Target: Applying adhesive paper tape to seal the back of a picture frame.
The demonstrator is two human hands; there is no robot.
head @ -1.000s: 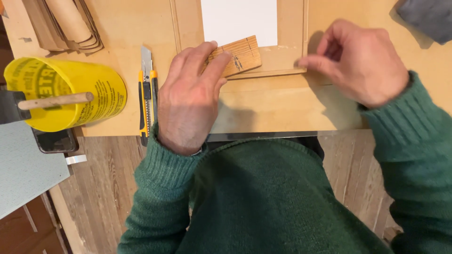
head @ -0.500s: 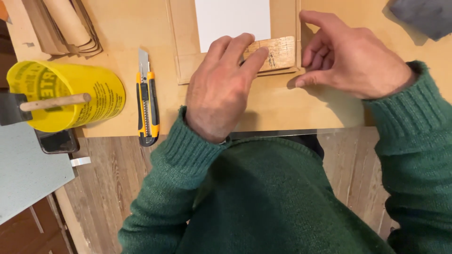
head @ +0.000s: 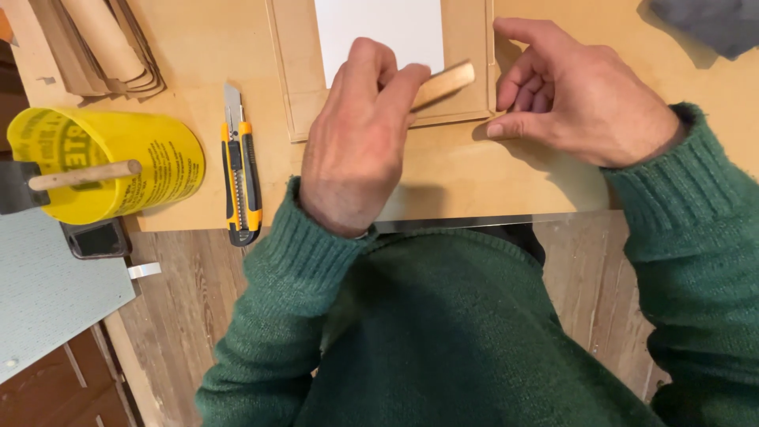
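Note:
My left hand (head: 360,134) grips a small flat wooden tool (head: 447,81) and presses it on the lower edge of a brown board cover (head: 300,95). A white sheet (head: 379,28) lies on that cover, just above my fingers. My right hand (head: 581,99) rests at the cover's lower right corner, thumb and forefinger touching its edge. Both arms wear green knitted sleeves.
A yellow and black utility knife (head: 241,178) lies left of the cover. A yellow tub (head: 118,162) with a wooden handle stands at the far left. A stack of brown boards (head: 99,43) lies top left, grey cloth (head: 704,24) top right. The wooden tabletop's (head: 474,178) near edge is close.
My left hand has slid the wooden tool to the right along the cover's lower edge. The right hand has stayed at the cover's right corner.

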